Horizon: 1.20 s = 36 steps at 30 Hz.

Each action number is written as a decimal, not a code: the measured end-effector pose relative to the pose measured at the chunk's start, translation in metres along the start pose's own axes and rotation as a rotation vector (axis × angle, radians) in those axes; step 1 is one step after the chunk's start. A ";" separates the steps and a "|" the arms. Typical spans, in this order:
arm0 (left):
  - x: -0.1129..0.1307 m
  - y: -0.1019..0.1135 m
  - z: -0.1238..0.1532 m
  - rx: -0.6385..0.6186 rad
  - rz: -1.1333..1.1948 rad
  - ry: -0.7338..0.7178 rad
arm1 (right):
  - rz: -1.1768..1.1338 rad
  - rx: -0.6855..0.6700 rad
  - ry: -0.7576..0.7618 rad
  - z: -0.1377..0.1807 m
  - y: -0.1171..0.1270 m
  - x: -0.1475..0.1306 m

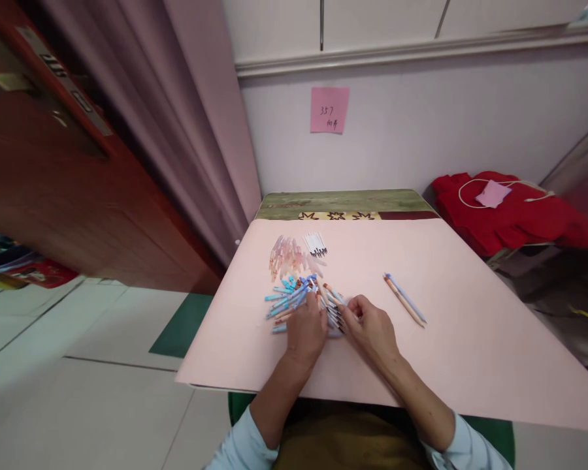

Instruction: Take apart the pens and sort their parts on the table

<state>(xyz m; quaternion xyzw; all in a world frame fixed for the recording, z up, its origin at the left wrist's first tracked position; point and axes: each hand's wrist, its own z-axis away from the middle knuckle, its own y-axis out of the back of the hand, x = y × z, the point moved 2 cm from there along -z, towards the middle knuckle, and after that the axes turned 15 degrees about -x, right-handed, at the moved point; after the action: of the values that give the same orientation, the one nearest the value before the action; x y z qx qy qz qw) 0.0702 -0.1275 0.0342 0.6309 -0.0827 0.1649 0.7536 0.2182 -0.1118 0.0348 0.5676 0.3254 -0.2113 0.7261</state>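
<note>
My left hand (308, 331) is closed, fingertips down among the loose pen parts, and hides what it pinches. My right hand (375, 329) is closed too, thumb and finger together at the lower end of a pale blue pen barrel (333, 292) with a brown-orange tip. Around and left of my left hand spreads a pile of blue and peach pen parts (281, 307). Between my hands lie several white refills (335, 317) with dark ends. Two pens, one blue (408, 299) and one peach (404, 303), lie side by side to the right.
Behind the pile lie clear pinkish barrels (285, 256) and a row of white refills (315, 243) with black ends. A pink sheet (460, 352) covers the table. Red cloth (509, 222) with a white cable is at the right. A curtain (206, 117) hangs at the left.
</note>
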 end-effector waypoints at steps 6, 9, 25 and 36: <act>-0.003 0.004 0.003 0.012 0.059 -0.005 | -0.144 -0.020 -0.007 -0.002 -0.002 0.003; -0.007 0.011 0.005 0.078 0.362 -0.070 | -0.362 -0.070 0.049 -0.002 -0.005 0.001; -0.069 0.047 -0.006 0.420 1.612 0.041 | -0.511 -0.258 0.007 0.007 -0.002 0.010; -0.032 0.013 -0.025 0.229 0.967 -0.045 | -0.024 -0.048 0.093 -0.018 -0.014 -0.020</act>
<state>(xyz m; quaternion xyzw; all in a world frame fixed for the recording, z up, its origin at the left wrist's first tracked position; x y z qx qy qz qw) 0.0333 -0.1062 0.0310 0.6025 -0.3632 0.4898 0.5149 0.1909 -0.0997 0.0366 0.5554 0.3703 -0.1857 0.7210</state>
